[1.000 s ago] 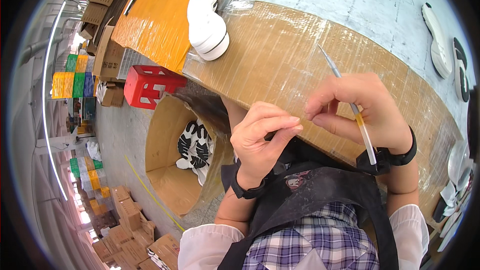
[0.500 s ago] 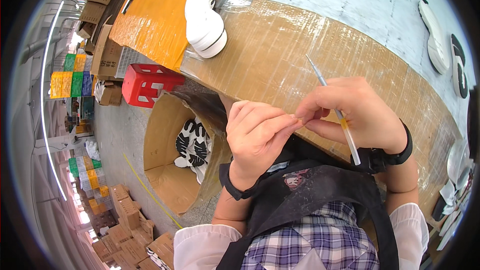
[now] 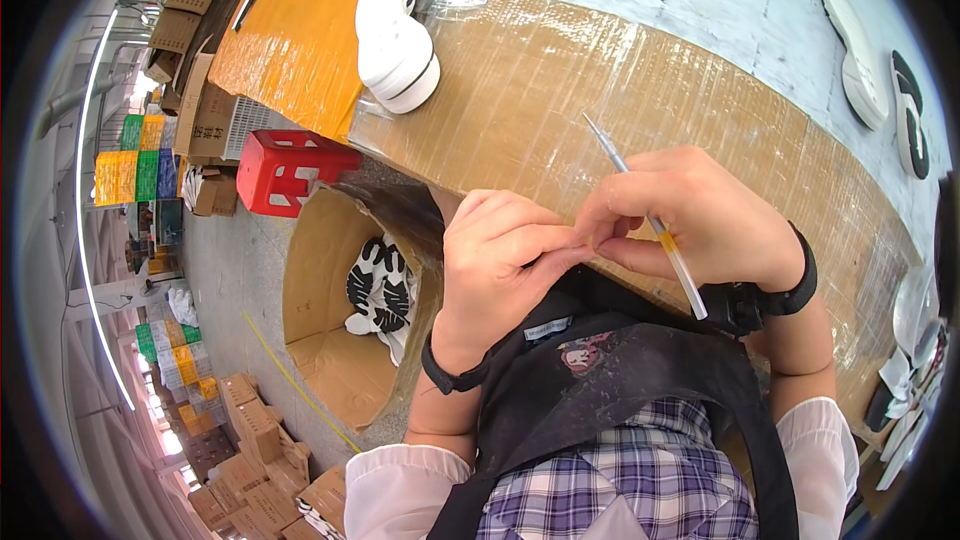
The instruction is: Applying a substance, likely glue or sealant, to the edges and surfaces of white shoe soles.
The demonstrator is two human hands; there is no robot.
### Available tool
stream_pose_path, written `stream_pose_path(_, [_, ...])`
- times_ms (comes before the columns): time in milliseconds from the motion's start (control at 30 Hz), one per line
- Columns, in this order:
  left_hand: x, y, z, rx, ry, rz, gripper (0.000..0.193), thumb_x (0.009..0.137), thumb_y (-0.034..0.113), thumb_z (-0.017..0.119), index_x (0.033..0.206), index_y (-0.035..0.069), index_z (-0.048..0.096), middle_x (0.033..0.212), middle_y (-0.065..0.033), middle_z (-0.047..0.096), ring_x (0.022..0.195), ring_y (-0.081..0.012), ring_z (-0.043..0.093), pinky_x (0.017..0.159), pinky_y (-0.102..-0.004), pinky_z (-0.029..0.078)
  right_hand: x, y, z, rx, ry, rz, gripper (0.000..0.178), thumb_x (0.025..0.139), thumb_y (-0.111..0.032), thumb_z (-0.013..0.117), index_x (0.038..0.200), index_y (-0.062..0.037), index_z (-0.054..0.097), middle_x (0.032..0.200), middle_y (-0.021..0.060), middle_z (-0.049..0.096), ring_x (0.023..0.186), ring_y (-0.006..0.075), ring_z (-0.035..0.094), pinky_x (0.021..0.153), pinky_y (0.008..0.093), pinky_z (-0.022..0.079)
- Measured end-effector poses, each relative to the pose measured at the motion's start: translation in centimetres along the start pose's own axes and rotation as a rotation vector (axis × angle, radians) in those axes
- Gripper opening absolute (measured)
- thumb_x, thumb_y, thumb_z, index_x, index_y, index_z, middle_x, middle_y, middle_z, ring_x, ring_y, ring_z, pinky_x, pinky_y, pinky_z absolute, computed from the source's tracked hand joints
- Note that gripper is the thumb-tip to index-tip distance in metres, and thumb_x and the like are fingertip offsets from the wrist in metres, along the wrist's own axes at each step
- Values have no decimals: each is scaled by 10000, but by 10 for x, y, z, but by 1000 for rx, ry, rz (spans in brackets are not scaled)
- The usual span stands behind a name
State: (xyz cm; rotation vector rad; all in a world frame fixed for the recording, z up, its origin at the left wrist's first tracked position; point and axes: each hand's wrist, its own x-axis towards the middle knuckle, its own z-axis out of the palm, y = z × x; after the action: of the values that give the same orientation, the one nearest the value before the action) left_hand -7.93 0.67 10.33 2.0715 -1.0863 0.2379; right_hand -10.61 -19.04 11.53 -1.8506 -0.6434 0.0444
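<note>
My left hand [image 3: 505, 265] is closed in a pinch, its thumb and forefinger pressed together at the tips. Whatever lies between them is too small or hidden to name. Meeting those fingertips, my right hand [image 3: 690, 220] is also closed, thumb against forefinger. A slim pen-like tool [image 3: 614, 155] runs through the fingers of my right hand, its pointed grey tip facing away from me and its clear, yellow-banded end toward my body. Both hands hover over the near edge of the cardboard-covered table [image 3: 600, 70]. Beyond them, at far left, stands a white shoe sole [image 3: 393, 45].
Two more soles, one white [image 3: 862, 80] and one black-and-white [image 3: 910, 120], lie on the pale surface at right. Below the table's left edge an open cardboard box [image 3: 310, 290] holds black-and-white soles [image 3: 380, 290]. Behind it is a red plastic stool [image 3: 285, 175]. Cartons [image 3: 260, 500] are stacked at left.
The whole view has shifted slightly, and table and hands appear a little further left. My fingertips stay pinched together, and the pen-like tool is still in my right hand.
</note>
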Motion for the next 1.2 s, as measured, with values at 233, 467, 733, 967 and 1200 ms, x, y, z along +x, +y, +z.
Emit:
stream_pose_path(233, [0, 2, -1, -100, -118, -146, 145, 577, 124, 740, 671, 88, 636, 647, -6, 592, 604, -171, 538, 597, -278, 366, -4, 3, 2, -93, -5, -53, 178, 644, -11, 673, 798, -76, 611, 648, 59, 571, 598, 211, 575, 532, 287, 441])
stream_pose_path(467, [-1, 2, -1, -71, -269, -266, 98, 592, 101, 715, 648, 76, 638, 633, -36, 603, 602, -198, 558, 598, -286, 382, -5, -1, 9, -335, -117, -134, 155, 590, -42, 629, 670, -57, 497, 579, 73, 539, 592, 253, 550, 512, 350, 430])
stream_pose_path(733, [1, 8, -2, -191, -298, -417, 109, 620, 77, 704, 665, 16, 625, 635, -89, 604, 599, -211, 583, 582, -281, 440, -5, 2, 14, -409, -101, -184, 197, 576, -70, 646, 645, -56, 462, 553, 71, 514, 631, 249, 544, 510, 351, 427])
stream_pose_path(967, [-7, -2, -3, -512, -302, -548, 106, 660, 50, 700, 730, -8, 646, 689, -86, 622, 643, -130, 581, 606, -246, 445, -1, 12, 15, -257, -24, -171, 153, 604, -63, 642, 705, -84, 528, 608, 65, 525, 607, 246, 540, 515, 341, 420])
stream_pose_path(1200, [-4, -8, -5, -514, -319, -513, 101, 673, 45, 688, 752, -5, 652, 715, -90, 625, 672, -142, 587, 616, -248, 446, 1, 23, 7, -51, 4, -59, 114, 676, -118, 645, 743, -82, 561, 666, 75, 572, 633, 267, 571, 546, 328, 438])
